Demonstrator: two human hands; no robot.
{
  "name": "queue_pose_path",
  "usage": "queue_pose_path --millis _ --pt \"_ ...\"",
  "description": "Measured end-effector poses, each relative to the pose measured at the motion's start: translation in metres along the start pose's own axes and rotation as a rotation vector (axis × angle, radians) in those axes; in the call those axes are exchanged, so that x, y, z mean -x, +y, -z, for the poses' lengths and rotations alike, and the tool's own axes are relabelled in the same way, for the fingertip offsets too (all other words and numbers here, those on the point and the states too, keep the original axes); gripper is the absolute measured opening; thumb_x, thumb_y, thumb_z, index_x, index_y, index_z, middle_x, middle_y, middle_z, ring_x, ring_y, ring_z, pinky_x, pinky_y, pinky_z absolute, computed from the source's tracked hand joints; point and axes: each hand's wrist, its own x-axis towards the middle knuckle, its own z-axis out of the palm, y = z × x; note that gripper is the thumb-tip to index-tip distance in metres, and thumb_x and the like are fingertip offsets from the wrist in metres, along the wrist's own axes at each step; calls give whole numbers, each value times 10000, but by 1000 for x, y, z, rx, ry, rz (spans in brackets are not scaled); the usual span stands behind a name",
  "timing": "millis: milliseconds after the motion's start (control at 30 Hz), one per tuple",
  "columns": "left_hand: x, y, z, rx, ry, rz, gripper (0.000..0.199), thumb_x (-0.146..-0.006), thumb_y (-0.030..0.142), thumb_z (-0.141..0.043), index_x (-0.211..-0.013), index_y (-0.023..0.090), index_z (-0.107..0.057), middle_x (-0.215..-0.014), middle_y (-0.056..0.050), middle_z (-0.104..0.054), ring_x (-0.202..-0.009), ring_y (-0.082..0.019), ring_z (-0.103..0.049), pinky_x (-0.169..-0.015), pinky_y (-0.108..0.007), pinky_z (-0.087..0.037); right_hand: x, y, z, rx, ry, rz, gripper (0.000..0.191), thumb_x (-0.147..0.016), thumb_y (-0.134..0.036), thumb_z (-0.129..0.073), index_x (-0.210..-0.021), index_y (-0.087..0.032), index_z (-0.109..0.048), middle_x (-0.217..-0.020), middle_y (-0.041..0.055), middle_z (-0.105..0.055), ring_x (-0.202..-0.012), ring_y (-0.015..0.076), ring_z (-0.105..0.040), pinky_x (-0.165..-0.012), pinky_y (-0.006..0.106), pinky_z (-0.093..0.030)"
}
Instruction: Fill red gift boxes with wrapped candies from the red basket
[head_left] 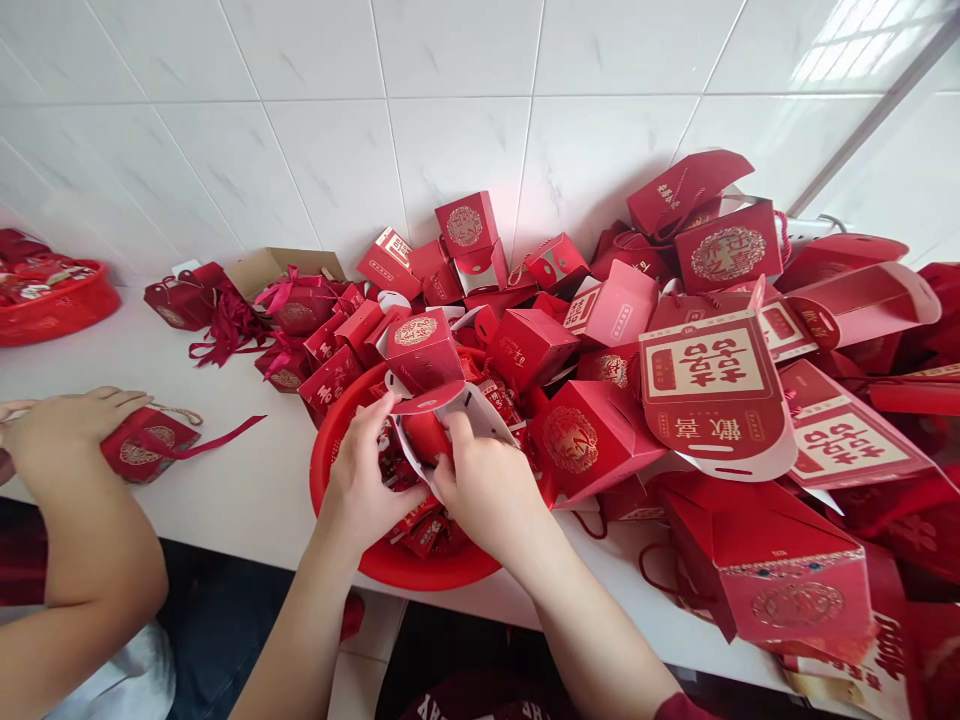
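Both my hands work at an open red paper gift box [429, 401] with a pale inside, tilted over a red plastic basin [330, 450]. My left hand [366, 478] grips the box's left side, fingers at its top edge and thumb below. At the box's mouth my right hand [487, 482] has its fingers closed round a smooth, rounded red item [426, 434]; its exact kind does not show. Red-wrapped sweets [426, 532] lie in the basin under my hands. Another red gift box [421, 350] with a gold emblem stands just behind.
Red gift boxes [592, 440] heap up on the right, some with open lids [712, 390]. On the left a co-worker's hand [82, 425] rests at a ribboned red box [150, 445]. A cardboard carton [285, 263], a second basin [67, 315] and a tiled wall [457, 90] are behind.
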Motion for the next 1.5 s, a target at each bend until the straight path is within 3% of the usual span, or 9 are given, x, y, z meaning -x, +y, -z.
queue_pose_path --millis 233,433,667,833,900,967,1100,1200,1500 --pt "-1 -5 -2 84 -191 357 1214 -675 426 -898 -1639 293 -173 -1596 -154 -454 -1363 -392 -575 -1004 -511 -586 -7 8 -6 -197 121 -6 170 -994 -196 -513 -1162 -173 -530 -893 86 -757 -808 285 -749 -668 345 -524" --pt "-1 -5 -2 72 -243 384 1157 -688 331 -884 -1620 297 -200 -1620 -125 -427 -1439 -355 -507 -1098 -487 -531 -2 19 -19 -291 622 207 216 -983 -47 -444 -1003 -217 -576 -1189 115 -715 -1102 247 -687 -889 355 -569" --pt "-3 -4 -1 58 -209 484 1094 -649 578 -883 -1538 249 -337 -1399 -138 -630 -1229 -363 -670 -995 -502 -590 22 42 -3 -498 775 452 248 -956 -18 -528 -1093 -211 -599 -1049 55 -730 -989 177 -705 -877 306 -570" --pt "-2 -11 -4 77 -89 507 1072 -618 575 -903 -1499 237 -395 -1318 -143 -665 -1161 -366 -697 -941 -508 -612 76 69 13 -331 725 579 335 -907 29 -614 -1190 -149 -636 -1154 109 -709 -1058 215 -678 -910 356 -564" --pt "-2 -14 -4 136 -23 532 1051 -610 547 -916 -1484 228 -426 -1301 -150 -671 -1130 -355 -710 -927 -500 -620 100 83 25 -187 642 500 301 -913 -32 -683 -1186 -156 -658 -1241 127 -672 -1148 246 -640 -968 376 -535" --pt "-2 -16 -5 206 65 568 1017 -620 509 -920 -1470 216 -445 -1287 -157 -675 -1091 -329 -725 -904 -475 -632 117 97 33 -35 711 364 285 -907 -80 -730 -1173 -166 -669 -1277 141 -646 -1147 256 -637 -982 378 -512" --pt "-2 -20 -4 286 228 632 879 -664 445 -902 -1408 212 -497 -1270 -150 -681 -1067 -291 -728 -848 -420 -645 133 117 26 -3 743 194 140 -933 -152 -735 -1026 -209 -647 -841 10 -654 -677 133 -626 -659 260 -508" --pt "-3 -22 -4 324 272 637 821 -676 438 -893 -1374 214 -524 -1269 -146 -682 -1079 -284 -719 -867 -415 -634 132 122 8 -106 571 138 52 -1000 -229 -655 -983 -222 -607 -731 -33 -619 -548 103 -565 -541 237 -458" --pt "-2 -23 -6 347 251 663 949 -626 458 -913 -1434 210 -482 -1378 -179 -629 -1116 -300 -703 -864 -419 -623 67 123 -5 75 507 83 164 -1025 -282 -560 -1148 -180 -594 -1205 149 -672 -1105 335 -644 -895 478 -554"
